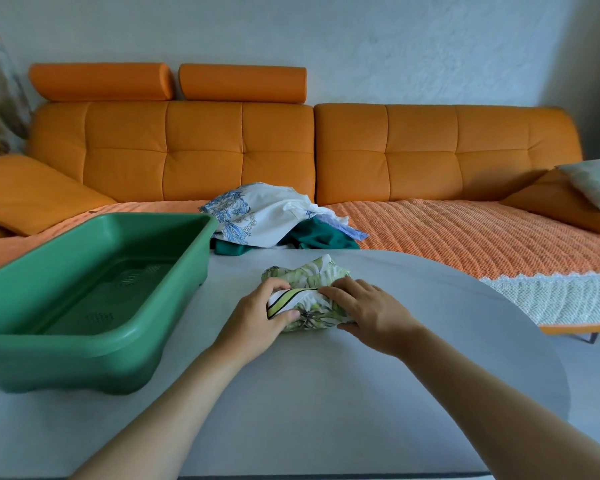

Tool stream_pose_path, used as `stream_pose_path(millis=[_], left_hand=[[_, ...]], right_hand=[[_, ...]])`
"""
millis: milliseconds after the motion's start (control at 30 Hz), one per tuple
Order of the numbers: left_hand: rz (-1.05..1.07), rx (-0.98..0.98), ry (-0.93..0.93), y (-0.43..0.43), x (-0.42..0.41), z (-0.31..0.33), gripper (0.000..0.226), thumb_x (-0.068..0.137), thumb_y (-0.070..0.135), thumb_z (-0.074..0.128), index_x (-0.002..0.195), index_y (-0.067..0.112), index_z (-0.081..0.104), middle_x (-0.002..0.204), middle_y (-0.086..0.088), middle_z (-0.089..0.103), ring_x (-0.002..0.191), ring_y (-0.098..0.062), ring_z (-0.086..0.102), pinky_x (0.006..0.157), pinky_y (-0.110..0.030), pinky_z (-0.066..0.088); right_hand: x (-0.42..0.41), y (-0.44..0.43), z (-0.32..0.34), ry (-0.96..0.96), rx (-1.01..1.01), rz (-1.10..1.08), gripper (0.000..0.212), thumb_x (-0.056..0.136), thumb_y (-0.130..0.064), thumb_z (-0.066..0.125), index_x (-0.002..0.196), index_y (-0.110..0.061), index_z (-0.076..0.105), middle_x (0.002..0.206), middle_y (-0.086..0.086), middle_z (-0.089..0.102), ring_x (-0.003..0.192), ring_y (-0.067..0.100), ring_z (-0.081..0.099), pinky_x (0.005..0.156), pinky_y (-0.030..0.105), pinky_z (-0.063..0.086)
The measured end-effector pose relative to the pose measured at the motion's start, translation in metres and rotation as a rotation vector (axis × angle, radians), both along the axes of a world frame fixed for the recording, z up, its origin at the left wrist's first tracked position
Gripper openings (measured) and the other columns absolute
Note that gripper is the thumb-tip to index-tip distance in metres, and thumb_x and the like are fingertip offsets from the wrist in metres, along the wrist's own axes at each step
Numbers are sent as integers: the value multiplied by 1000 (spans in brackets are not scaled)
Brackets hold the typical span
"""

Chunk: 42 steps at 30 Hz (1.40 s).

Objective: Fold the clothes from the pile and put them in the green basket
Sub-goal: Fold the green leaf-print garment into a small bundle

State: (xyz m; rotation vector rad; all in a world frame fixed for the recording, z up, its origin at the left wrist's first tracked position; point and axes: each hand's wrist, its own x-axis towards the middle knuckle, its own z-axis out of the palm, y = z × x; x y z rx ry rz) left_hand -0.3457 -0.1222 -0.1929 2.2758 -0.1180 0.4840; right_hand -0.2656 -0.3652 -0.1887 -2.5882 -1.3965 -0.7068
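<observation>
head view, single frame. the leaf-print garment (pixel 317 277), green and cream with a striped elastic band, lies bunched on the pale table (pixel 326 393), near its middle, just right of the green basket (pixel 66 344) and not touching it. left hand (pixel 260 313): thumb and curled fingers pinch the garment's left end at the striped band, with the thumb on the near side and the fingertips on the far side. right hand (pixel 368 310): fingers bent over the top of the garment's right portion, fingertips meeting the end of the band, thumb tucked low at the near edge against the table; the hand clasps the cloth. both forearms reach in from the lower edge of the frame, bare. the green basket stands on the left part of the table, open side up, its perforated floor in view. the pile (pixel 274 216) of remaining clothes sits past the far edge of the table on the sofa seat, just beyond the basket's far right corner: a white piece with blue floral print on top, dark green cloth underneath, a pale blue edge to the right. the orange sofa (pixel 239 150) runs across the back of the frame, its seat covered by a textured orange throw (pixel 465 230) with a white fringe at the right. a light patterned cushion (pixel 596 181) rests at the sofa's right end.
</observation>
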Motion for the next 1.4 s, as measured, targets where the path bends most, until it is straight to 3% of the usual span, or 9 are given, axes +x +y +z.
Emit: stream_pose_path(millis=[233, 367, 467, 667, 833, 1000, 1167, 1233, 1400], left_hand=[[145, -20, -110, -4, 2, 14, 16, 96, 28, 63, 112, 25, 63, 113, 14, 62, 92, 4, 53, 76, 2, 34], [228, 119, 193, -5, 2, 19, 40, 101, 58, 34, 115, 34, 63, 104, 10, 68, 96, -16, 63, 76, -28, 49], [259, 286, 325, -5, 6, 22, 54, 90, 77, 34, 119, 40, 62, 109, 9, 68, 103, -20, 62, 74, -29, 43], [311, 449, 345, -2, 29, 15, 41, 97, 58, 36, 116, 38, 67, 124, 6, 60, 111, -25, 53, 95, -38, 38], [289, 255, 245, -3, 33, 4, 28, 103, 27, 44, 116, 24, 68, 116, 0, 68, 100, -21, 62, 80, -29, 47], [282, 163, 157, 10, 37, -3, 25, 98, 10, 54, 113, 21, 71, 113, 3, 71, 104, -17, 65, 86, -25, 49], [297, 358, -29, 2, 37, 13, 50, 80, -12, 48, 113, 18, 71, 111, -2, 63, 102, -26, 58, 81, -37, 52], [198, 516, -153, -9, 36, 23, 40, 76, -6, 56, 104, 16, 74, 101, -1, 68, 95, -26, 59, 80, -38, 52], [44, 668, 101, -25, 31, 1, 49, 106, 34, 27, 153, 23, 34, 157, 5, 37, 142, -17, 34, 115, -38, 30]], right_hand=[[-6, -2, 22, 476, 342, -22, 58, 87, -29, 71, 140, -25, 49, 136, -4, 43, 115, 11, 51, 95, 24, 41], [-2, 7, 20, 610, 369, -212, 63, 93, -41, 67, 149, -27, 42, 150, -1, 39, 131, 18, 46, 106, 26, 36], [4, 13, 22, 765, 333, -337, 61, 94, -55, 57, 150, -36, 39, 141, -1, 55, 125, 21, 53, 106, 36, 45], [15, 28, 21, 426, 198, -552, 60, 93, -74, 35, 138, -39, 53, 124, -2, 66, 117, 23, 59, 82, 34, 47], [15, 39, 3, 532, 591, -315, 56, 98, -58, 44, 145, -28, 41, 154, -1, 29, 102, 14, 60, 93, 38, 47], [14, 47, -9, 403, 556, -222, 41, 101, -41, 48, 141, -31, 46, 160, 4, 17, 92, 18, 64, 78, 36, 52], [26, 58, 1, 447, 421, -344, 42, 100, -56, 43, 129, -32, 62, 126, 0, 61, 108, 23, 61, 84, 33, 48], [30, 60, 2, 480, 362, -359, 37, 101, -54, 44, 116, -32, 69, 106, -1, 66, 101, 24, 61, 77, 31, 45], [31, 67, 2, 422, 135, -489, 40, 106, -46, 33, 119, -35, 69, 120, 1, 61, 115, 25, 55, 80, 33, 41]])
